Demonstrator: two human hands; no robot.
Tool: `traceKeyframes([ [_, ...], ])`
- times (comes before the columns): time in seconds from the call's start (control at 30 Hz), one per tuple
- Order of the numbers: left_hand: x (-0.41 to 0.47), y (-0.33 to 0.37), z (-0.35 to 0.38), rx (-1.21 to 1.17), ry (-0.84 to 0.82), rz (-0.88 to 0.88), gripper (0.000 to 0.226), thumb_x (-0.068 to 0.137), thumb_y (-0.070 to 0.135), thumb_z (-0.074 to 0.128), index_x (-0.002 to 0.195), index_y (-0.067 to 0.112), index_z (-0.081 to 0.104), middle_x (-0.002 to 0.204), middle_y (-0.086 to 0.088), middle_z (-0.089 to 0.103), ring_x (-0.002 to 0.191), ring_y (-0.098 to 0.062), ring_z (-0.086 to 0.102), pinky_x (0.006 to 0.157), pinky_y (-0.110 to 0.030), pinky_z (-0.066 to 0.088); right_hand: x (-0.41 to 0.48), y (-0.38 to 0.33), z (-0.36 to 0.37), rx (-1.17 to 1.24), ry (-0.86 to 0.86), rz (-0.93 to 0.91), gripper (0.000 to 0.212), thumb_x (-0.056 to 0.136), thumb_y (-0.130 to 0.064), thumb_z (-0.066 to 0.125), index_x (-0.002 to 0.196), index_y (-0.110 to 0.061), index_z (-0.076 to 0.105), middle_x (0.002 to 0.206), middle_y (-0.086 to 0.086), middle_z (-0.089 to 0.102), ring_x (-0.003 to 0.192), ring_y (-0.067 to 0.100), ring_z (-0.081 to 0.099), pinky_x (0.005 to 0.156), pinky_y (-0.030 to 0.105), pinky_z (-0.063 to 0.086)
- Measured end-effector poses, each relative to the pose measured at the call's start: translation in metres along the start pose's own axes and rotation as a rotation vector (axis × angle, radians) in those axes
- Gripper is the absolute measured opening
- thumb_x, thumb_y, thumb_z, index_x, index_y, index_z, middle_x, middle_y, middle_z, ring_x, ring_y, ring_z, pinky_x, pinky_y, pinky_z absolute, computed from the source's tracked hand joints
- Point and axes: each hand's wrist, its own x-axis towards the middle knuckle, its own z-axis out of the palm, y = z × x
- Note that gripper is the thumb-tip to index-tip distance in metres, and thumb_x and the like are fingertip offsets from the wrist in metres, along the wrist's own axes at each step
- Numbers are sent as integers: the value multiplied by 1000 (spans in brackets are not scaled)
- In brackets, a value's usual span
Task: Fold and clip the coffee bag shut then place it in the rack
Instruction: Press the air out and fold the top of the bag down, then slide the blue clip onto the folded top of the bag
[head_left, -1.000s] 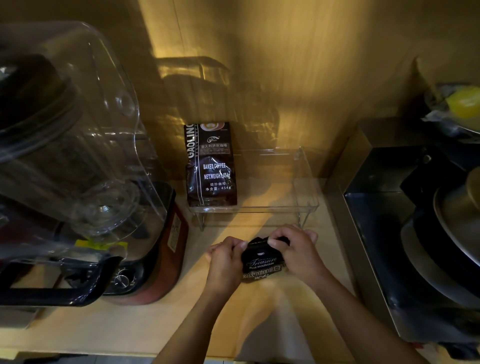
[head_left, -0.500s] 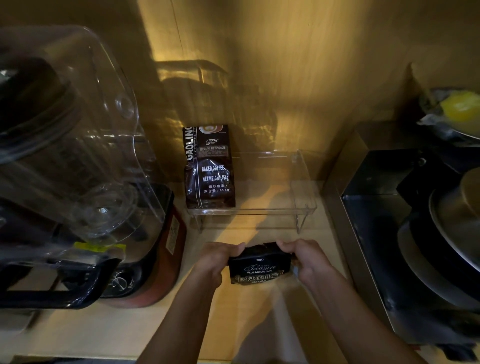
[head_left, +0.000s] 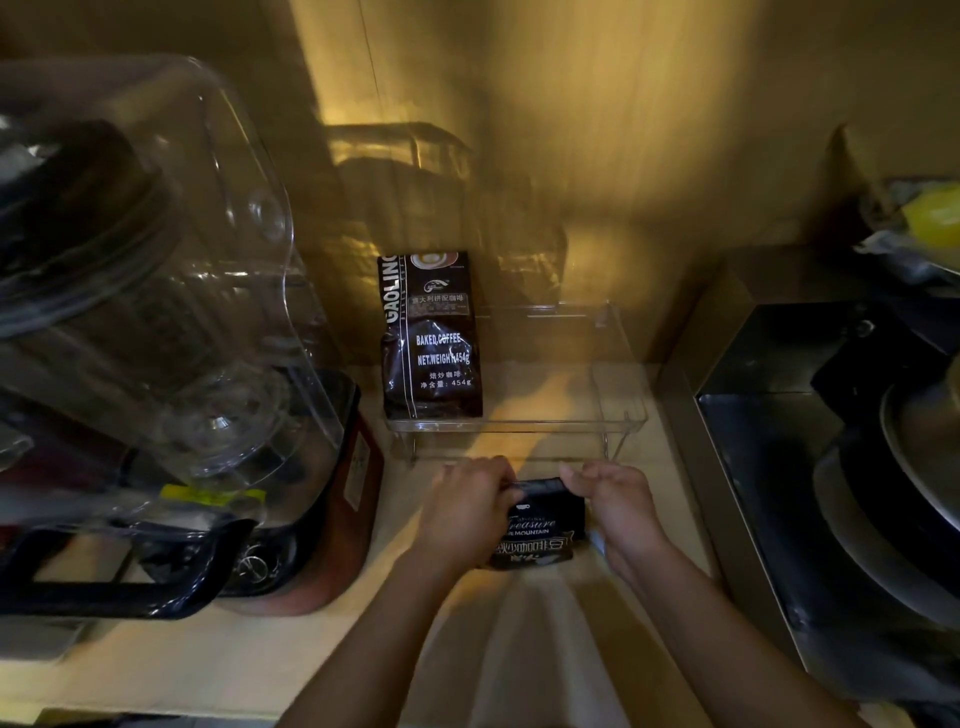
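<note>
The top edge of a small black coffee bag (head_left: 540, 525) is pinched from both sides: the left hand (head_left: 467, 506) is closed over the bag's upper left corner, and the right hand (head_left: 618, 506) is closed over its upper right corner, the fingers curled over the folded top. The bag is held upright on the pale counter (head_left: 260, 654), near the front edge, between the two hands (its label reads "Treasure" and "MOUNTAIN" in light print). No clip can be made out on it.

Just beyond the hands, a clear plastic rack (head_left: 618, 395) on thin metal legs is seen standing on the counter against the far wall. At the rack's left end a taller dark coffee bag (head_left: 431, 338) is stood upright, printed "BAKED COFFEE"; the rest of the rack's floor to the right is lit by a warm patch of light.

To the left, a blender with a large clear jug (head_left: 156, 291) and a reddish base (head_left: 332, 519) is set on the counter. To the right, a dark metal appliance (head_left: 779, 467) is seen, with stacked pans (head_left: 909, 493) on it.
</note>
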Motion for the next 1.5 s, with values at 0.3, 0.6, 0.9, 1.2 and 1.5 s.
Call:
traceKeyframes([
  [0.3,11,21,24,-501,73,-100,11,83,14,59,72,14,60,69,6,57,76,-22,56,72,-38,44,6,8,-12,-96,-33,-72,17,79,-19,66,63,-14,66,63,1,64,64,15,57,60,29,45],
  [0.6,12,21,20,-492,18,-54,37,85,-5,46,66,24,61,70,11,43,81,-21,46,84,-42,38,19,76,-62,-1225,86,-15,20,73,-28,64,90,-21,59,103,4,57,103,24,51,88,35,34],
  [0.9,18,22,17,-323,-1,-34,38,83,-7,42,87,17,70,72,12,33,88,-12,34,88,-30,18,11,50,-64,-580,-22,-131,3,85,-11,56,86,-13,53,84,12,61,79,30,59,69,45,50],
  [1.2,24,11,13,-432,-31,-46,26,84,43,55,97,24,67,80,12,36,92,-2,19,91,-34,16,0,21,-45,-411,-308,-297,13,84,-15,59,79,-26,58,69,-2,57,63,10,53,60,29,44],
  [1.5,22,11,15,-558,-30,-69,38,94,23,42,56,24,48,72,8,37,77,33,24,94,-33,15,-11,18,-32,-591,-212,-391,22,76,-13,69,86,-30,59,81,-2,64,74,11,61,60,19,51],
])
